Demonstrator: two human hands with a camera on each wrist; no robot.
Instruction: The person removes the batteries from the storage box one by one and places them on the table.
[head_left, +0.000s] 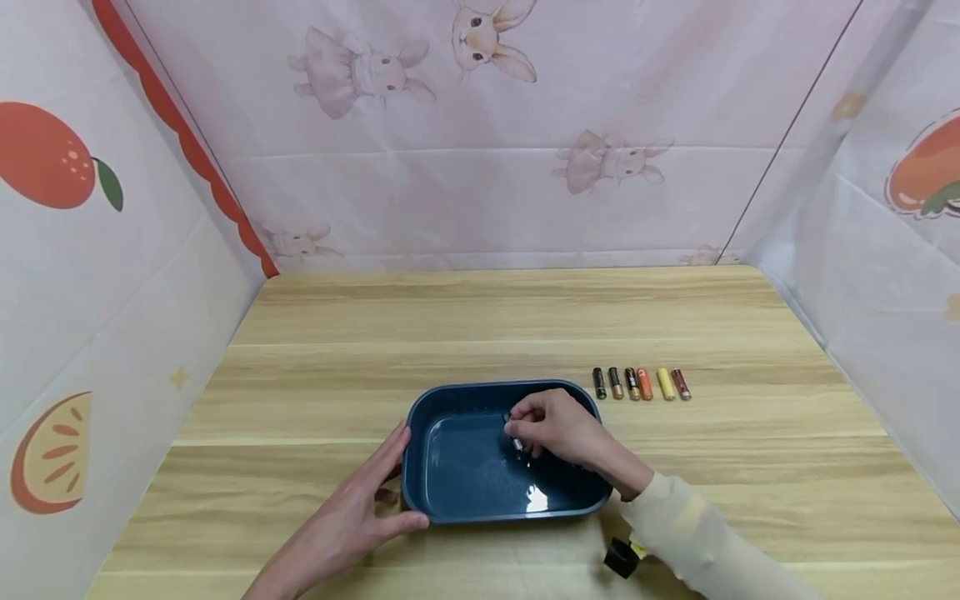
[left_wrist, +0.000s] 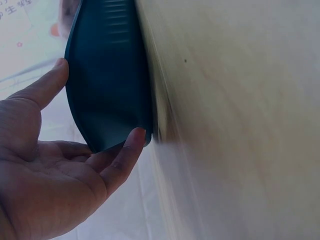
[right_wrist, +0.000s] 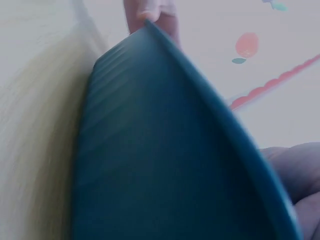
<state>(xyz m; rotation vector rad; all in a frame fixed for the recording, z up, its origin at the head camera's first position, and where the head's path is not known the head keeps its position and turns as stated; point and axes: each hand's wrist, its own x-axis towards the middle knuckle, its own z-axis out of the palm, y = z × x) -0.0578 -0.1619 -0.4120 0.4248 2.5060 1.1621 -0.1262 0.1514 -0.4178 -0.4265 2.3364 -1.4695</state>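
A dark blue rectangular basin (head_left: pixel 472 467) sits on the wooden table. My left hand (head_left: pixel 352 508) holds it at its left end, the thumb on the near rim and the fingers along the left side; the left wrist view shows this left hand (left_wrist: pixel 65 170) about the basin's corner. Inside the basin, toward its right half, my right hand (head_left: pixel 558 427) pinches a small dark-and-silver battery (head_left: pixel 517 446), partly covered by the fingers. In the right wrist view the basin's outer wall (right_wrist: pixel 145 135) hides most of that hand.
Right of the basin's far corner stretches a row of several batteries (head_left: pixel 633 383) in black, orange, yellow and dark red. A small black object (head_left: pixel 621 558) with a yellow part lies by the right sleeve. Printed cloth (head_left: pixel 480 200) hangs behind and beside the table.
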